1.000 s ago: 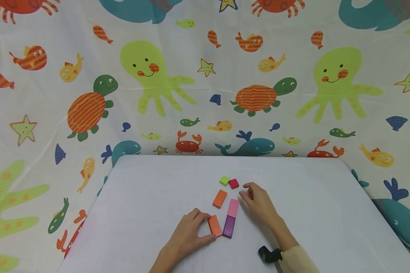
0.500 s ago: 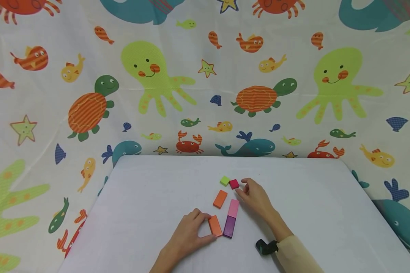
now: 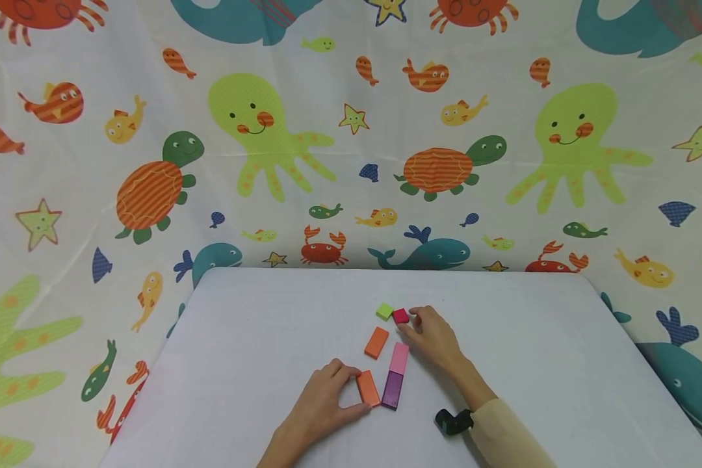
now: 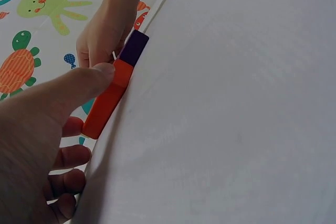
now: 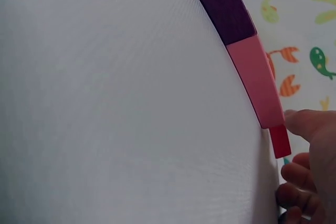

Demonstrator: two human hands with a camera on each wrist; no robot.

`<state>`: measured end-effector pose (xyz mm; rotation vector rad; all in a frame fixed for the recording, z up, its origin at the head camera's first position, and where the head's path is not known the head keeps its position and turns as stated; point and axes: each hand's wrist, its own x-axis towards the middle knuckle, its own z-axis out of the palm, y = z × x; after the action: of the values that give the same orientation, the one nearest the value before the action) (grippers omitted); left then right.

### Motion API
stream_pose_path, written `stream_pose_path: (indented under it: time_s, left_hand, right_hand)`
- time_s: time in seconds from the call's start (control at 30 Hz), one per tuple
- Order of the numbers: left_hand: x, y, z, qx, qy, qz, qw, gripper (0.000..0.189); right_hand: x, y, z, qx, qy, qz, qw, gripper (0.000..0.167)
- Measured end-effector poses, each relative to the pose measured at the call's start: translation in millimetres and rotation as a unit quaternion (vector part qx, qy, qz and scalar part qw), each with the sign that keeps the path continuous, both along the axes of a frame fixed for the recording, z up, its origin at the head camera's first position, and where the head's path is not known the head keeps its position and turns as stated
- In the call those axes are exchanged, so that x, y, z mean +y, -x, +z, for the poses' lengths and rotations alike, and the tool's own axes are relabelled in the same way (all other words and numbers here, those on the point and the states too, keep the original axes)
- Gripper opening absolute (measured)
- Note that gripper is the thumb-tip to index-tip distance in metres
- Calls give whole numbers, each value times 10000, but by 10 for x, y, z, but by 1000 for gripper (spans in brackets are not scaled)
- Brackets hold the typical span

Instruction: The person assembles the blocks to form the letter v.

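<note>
My left hand (image 3: 322, 396) holds an orange block (image 3: 368, 389) by its ends, thumb at the near end and index finger at the far one; the left wrist view shows the same grip. Right beside that block lies a purple block (image 3: 392, 390), end to end with a pink block (image 3: 399, 358). My right hand (image 3: 435, 335) has its thumb and index fingertips at a small red cube (image 3: 400, 316), on two sides of it. In the right wrist view the red cube (image 5: 280, 141) shows partly behind the pink block (image 5: 257, 82), between thumb and index finger.
A green cube (image 3: 385, 311) touches the red cube's left corner. A second orange block (image 3: 377, 342) lies between the cubes and the held orange block. All rest on a white table (image 3: 257, 344), backed by a cloth (image 3: 351, 149) printed with sea animals.
My right hand has moved left, its thumb and index fingertips closing in on the red cube. My left hand and the blocks have stayed in place.
</note>
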<state>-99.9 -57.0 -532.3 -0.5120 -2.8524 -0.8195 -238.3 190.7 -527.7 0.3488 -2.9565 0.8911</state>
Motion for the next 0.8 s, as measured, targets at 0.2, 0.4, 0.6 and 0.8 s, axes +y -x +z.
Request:
stream_pose_path:
  time_s: [0.2,0.4,0.6,0.8]
  left_hand:
    - [-3,2,1,98,15,3,10000,49]
    - [-4,9,-2,67,12,0,10000,49]
    - [0,8,2,-88,6,8,10000,49]
    - [-1,5,0,-171,-42,34,9998,50]
  right_hand:
    - [-35,-6,-2,53,-33,-51,10000,49]
    - [-81,-12,5,-26,-143,-218,9997,50]
    - [-105,-9,24,13,-147,-309,9994,37]
    - [-101,3,13,-43,-173,-383,9991,35]
